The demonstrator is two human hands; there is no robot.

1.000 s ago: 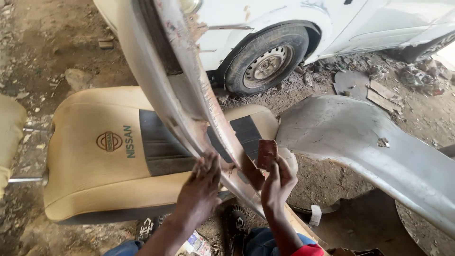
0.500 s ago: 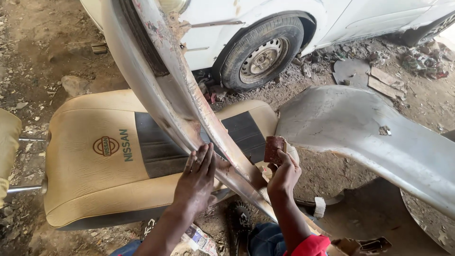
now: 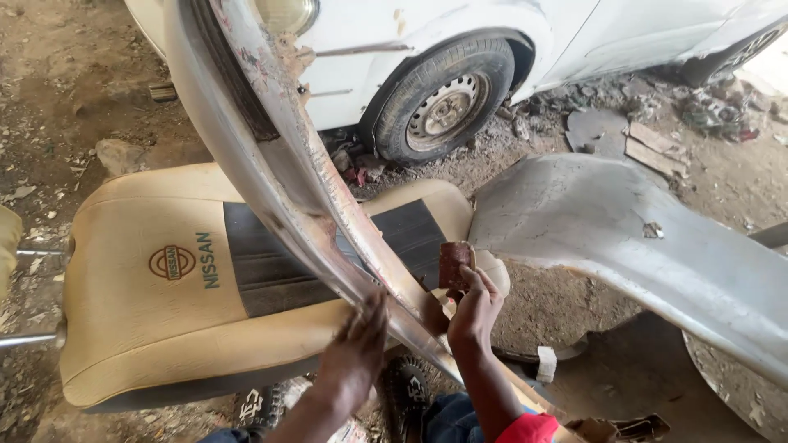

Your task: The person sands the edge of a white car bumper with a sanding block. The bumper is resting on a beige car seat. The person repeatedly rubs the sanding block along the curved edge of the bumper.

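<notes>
We rest our left hand (image 3: pixel 355 353) flat, fingers spread, on the lower run of the curved metal body panel (image 3: pixel 271 156), which arcs from the top of the view down between our arms and lies across the tan car seat (image 3: pixel 156 328); our right hand (image 3: pixel 474 308) is closed around a folded piece of reddish-brown sandpaper (image 3: pixel 454 264), held upright just beside the panel's rusted inner edge. We judge the panel stiff and fairly heavy for its length, likely to rock on the soft seat unless pressed down; its flanges look thin and sharp, so the broad painted face, where our left palm sits, seems the safer place to hold. The sandpaper looks light and pliable, easiest gripped folded, as it is now. No container with contents shows in view. A second grey fender (image 3: pixel 657 246) lies on the dirt to the right, apart from our hands; behind it stands a white car (image 3: pixel 492 25) with its wheel (image 3: pixel 447 102) close to the panel's upper end.
</notes>
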